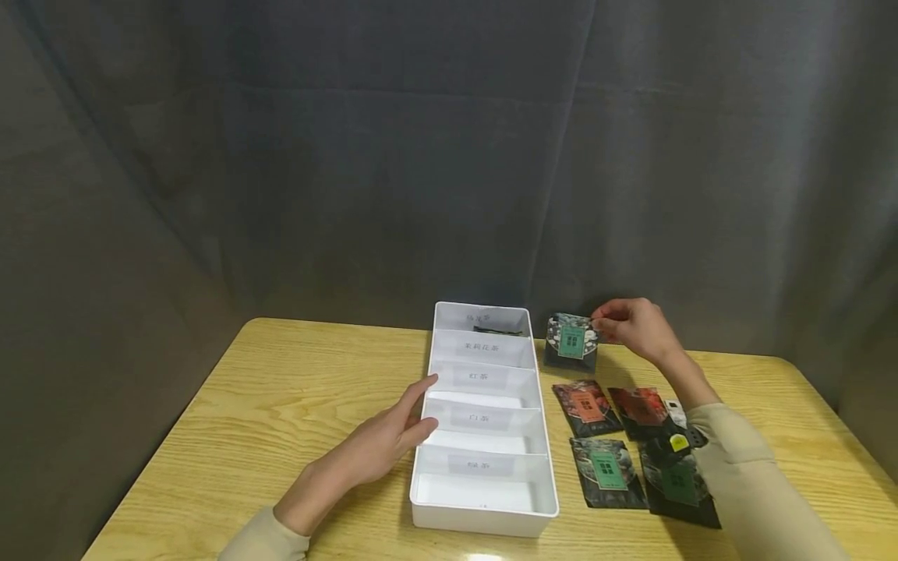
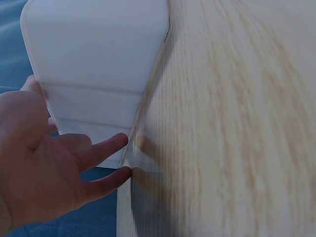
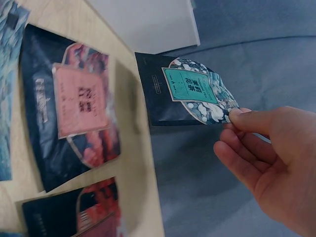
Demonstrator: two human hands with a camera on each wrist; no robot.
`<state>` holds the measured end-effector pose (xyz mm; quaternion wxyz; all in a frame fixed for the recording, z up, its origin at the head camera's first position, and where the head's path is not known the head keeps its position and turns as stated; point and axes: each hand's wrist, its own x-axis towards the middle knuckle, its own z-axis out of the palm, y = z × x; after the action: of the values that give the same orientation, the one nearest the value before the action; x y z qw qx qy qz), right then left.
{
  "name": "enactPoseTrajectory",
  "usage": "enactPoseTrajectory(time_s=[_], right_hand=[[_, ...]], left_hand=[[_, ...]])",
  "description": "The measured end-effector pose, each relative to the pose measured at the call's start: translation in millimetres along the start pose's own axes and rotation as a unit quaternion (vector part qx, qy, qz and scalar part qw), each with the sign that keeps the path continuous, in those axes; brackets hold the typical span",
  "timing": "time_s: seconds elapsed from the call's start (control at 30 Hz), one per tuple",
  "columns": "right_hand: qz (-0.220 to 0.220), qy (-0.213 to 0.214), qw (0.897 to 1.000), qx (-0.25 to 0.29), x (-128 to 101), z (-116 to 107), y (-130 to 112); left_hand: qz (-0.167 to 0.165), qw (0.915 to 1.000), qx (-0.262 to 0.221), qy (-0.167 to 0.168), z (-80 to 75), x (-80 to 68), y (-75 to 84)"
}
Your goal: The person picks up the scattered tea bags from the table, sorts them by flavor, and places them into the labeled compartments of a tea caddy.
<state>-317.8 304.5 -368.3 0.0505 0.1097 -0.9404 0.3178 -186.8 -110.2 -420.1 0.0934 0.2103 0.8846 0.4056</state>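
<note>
My right hand point(image 1: 634, 331) pinches the top corner of a dark tea sachet point(image 1: 571, 343) with a green label, thumb in front. In the right wrist view this sachet point(image 3: 185, 94) is lifted off the table. Its place is beside the far right end of a long white divided box point(image 1: 484, 523). On the box's left side rests my left hand point(image 1: 386, 436), thumb and forefinger at the rim; in the left wrist view the other fingers point(image 2: 106, 150) extend along the outer wall. The box's compartments bear printed labels, and a dark sachet point(image 1: 496, 330) lies in the farthest one.
Right of the box lie two red-labelled sachets point(image 1: 588, 408) and, nearer, green-labelled sachets point(image 1: 609, 474), partly under my right forearm. A wooden table point(image 1: 295, 389) carries everything. A dark grey curtain point(image 1: 393, 171) hangs right behind its far edge.
</note>
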Motion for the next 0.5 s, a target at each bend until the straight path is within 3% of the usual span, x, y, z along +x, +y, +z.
enactPoseTrajectory(time_s=[0.5], right_hand=[[-0.053, 0.094, 0.994, -0.037, -11.4, -16.8, -37.1]], left_hand=[[0.003, 1.0000, 0.007, -0.001, 1.9, -6.8, 2.5]])
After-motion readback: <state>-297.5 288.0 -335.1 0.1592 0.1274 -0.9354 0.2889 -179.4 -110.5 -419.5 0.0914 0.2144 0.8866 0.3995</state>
